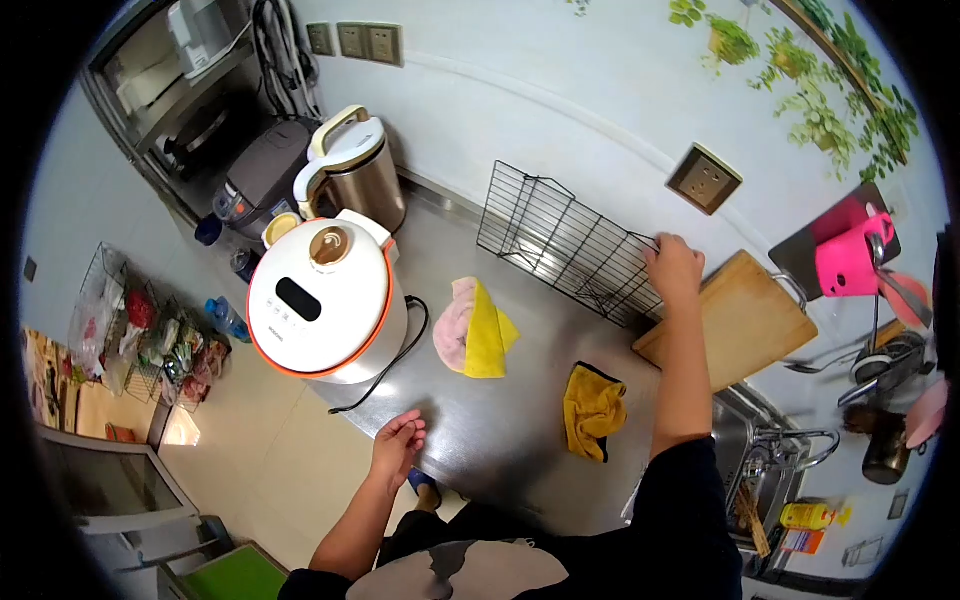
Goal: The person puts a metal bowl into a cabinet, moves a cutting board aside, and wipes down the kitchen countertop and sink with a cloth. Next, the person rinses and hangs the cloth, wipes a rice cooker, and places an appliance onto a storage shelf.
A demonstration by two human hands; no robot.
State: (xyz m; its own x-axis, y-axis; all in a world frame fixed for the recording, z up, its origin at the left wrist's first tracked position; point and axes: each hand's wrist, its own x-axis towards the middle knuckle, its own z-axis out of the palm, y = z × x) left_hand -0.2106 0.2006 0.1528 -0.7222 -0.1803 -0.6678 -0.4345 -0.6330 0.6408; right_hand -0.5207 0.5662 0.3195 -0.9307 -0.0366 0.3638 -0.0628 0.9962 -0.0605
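- Wire rack (565,245): located at the right hand (677,265), extending leftward from it, near the wall (560,100); exact tilt cannot be determined.
- Right hand: reached out ahead, fingers gripping the rack's top corner at its right end.
- Left hand (400,440): positioned at the near edge of the steel counter (510,430), fingers partly curled toward the thumb; full closure cannot be confirmed.
- Pink-and-yellow cloth (475,330): lies ahead of the left hand and slightly to its right, short of the rack.
- Mustard cloth (595,408): lies crumpled between the hands, just left of the right forearm (682,380); dark edging noted.
- White cooker (340,312): stands ahead and left of the left hand; orange rim. Black cord (400,358) lies between cooker and left hand.
- Wooden cutting board (755,315): just right of the right hand, partly hidden by the forearm.
- Sink (735,430): right of the right forearm.
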